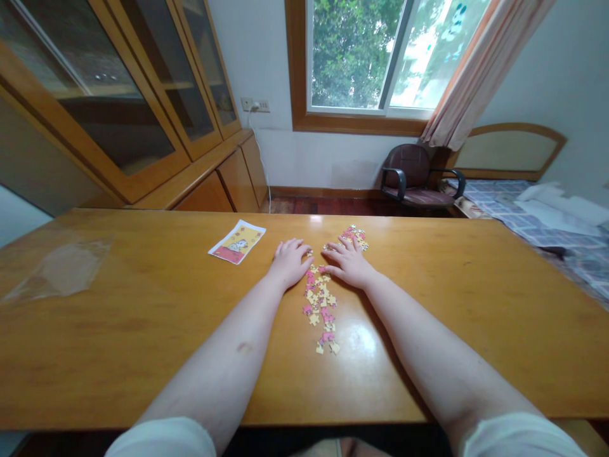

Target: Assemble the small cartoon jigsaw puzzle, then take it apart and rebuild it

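- While both hands rest palm-down above the middle of the counter (143,336), we note a loose strip of puzzle pieces (325,298), pink and pale yellow, running from between them toward the near edge.
- Left hand (291,261): fingers spread and slightly curved, thumb out toward the strip's far end; we see nothing gripped. A piece or two lie just beside its fingertips.
- Right hand (349,261): opened out, fingers fanned toward the far edge; we see no grip. We cannot tell what lies beneath its palm.
- Second cluster of pieces (354,232) just beyond the right hand's fingers, near the far edge, some overlapping.
- Picture sheet (238,242), yellow and pink with a cartoon figure: we place it left of the left hand, nearer the far edge, set at a slant.
- Clear plastic wrapper (61,268) flat toward the left edge, well apart from the pieces.
- Past the far edge we record an armchair (406,166) below a window (352,57).
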Tool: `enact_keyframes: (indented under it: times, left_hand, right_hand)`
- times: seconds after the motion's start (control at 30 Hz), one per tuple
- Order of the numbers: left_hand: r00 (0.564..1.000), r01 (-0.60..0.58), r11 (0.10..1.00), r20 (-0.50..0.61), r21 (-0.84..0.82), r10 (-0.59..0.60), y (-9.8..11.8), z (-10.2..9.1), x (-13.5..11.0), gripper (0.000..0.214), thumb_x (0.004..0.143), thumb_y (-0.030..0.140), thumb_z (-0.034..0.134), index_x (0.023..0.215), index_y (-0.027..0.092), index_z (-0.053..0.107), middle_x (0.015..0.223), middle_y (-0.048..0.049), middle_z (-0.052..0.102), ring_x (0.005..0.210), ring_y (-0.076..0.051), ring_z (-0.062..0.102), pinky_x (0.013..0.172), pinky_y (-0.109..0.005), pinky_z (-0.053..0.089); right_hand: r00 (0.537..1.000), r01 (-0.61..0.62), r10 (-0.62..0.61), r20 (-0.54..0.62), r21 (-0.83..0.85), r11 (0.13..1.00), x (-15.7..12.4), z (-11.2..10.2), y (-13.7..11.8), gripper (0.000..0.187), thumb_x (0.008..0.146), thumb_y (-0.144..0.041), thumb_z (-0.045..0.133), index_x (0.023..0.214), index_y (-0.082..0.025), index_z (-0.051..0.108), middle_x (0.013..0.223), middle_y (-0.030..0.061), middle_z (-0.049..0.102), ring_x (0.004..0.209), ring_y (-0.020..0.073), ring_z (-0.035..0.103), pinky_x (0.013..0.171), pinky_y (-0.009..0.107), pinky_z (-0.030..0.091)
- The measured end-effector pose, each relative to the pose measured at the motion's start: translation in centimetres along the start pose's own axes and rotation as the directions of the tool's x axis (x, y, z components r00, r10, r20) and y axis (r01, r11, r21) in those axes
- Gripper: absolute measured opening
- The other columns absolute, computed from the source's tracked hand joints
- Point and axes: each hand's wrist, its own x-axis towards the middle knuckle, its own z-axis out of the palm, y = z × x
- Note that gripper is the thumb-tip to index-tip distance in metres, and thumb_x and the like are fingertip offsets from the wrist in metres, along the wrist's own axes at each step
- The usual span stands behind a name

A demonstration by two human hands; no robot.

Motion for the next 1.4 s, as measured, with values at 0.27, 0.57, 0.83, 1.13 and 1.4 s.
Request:
enact_keyframes:
  times: [0.27,0.57,0.83,1.13,1.4]
  left_hand:
    - [0.998,-0.055,0.998,0.042,-0.004,0.055,0.1,-0.4,0.1,0.028,0.085,0.034,0.052,0.106,0.029,0.068,0.111,-0.0033,0.067,0.109,-0.025,0.055,0.108,-0.05,0.029]
    - [1.0,0.016,0.998,0.022,0.056,-0.017,-0.5,-0.6,0.5,0.022,0.084,0.026,0.049,0.088,0.025,0.07,0.096,-0.0037,0.071,0.094,-0.024,0.062,0.089,-0.039,0.045]
    - [0.998,0.059,0.998,-0.009,-0.009,-0.059,-0.8,-0.7,0.6,0.018,0.081,0.02,0.05,0.089,0.024,0.066,0.094,-0.0038,0.069,0.089,-0.022,0.062,0.082,-0.034,0.046]
    - [0.999,-0.009,1.0,0.049,0.012,0.008,-1.3,-0.3,0.8,0.024,0.085,0.023,0.051,0.093,0.028,0.073,0.1,-0.0002,0.073,0.098,-0.021,0.061,0.09,-0.033,0.044]
    - [0.976,-0.14,0.977,0.143,-0.16,0.164,0.3,-0.6,0.3,0.038,0.088,0.017,0.045,0.121,0.028,0.059,0.121,-0.001,0.065,0.118,-0.021,0.052,0.111,-0.046,0.026]
  right_hand:
    - [1.0,-0.024,0.024,0.002,0.022,0.999,0.1,0.2,0.2,0.062,0.088,-0.061,0.043,0.135,-0.021,0.05,0.138,0.0094,0.051,0.138,0.0321,0.026,0.114,0.057,-0.003]
    - [0.994,-0.036,0.046,-0.097,0.095,0.995,0.1,0.0,0.5,0.034,0.089,-0.048,0.052,0.107,-0.023,0.067,0.114,0.0065,0.066,0.126,0.0283,0.04,0.114,0.055,-0.002]
    - [0.974,-0.103,0.129,-0.188,0.14,0.985,0.7,1.1,1.5,0.017,0.089,-0.029,0.054,0.095,-0.022,0.069,0.096,0.0061,0.07,0.102,0.0217,0.056,0.112,0.051,0.012]
    - [0.933,-0.207,0.243,-0.266,0.156,0.966,0.7,1.2,2.0,0.012,0.084,-0.031,0.062,0.083,-0.023,0.071,0.09,0.0048,0.071,0.097,0.0246,0.057,0.107,0.05,0.025]
    - [0.998,-0.054,0.054,-0.037,-0.002,0.999,0.0,0.9,0.4,0.052,0.089,-0.06,0.044,0.133,-0.035,0.052,0.146,0.0073,0.039,0.137,0.0372,0.024,0.109,0.062,0.006]
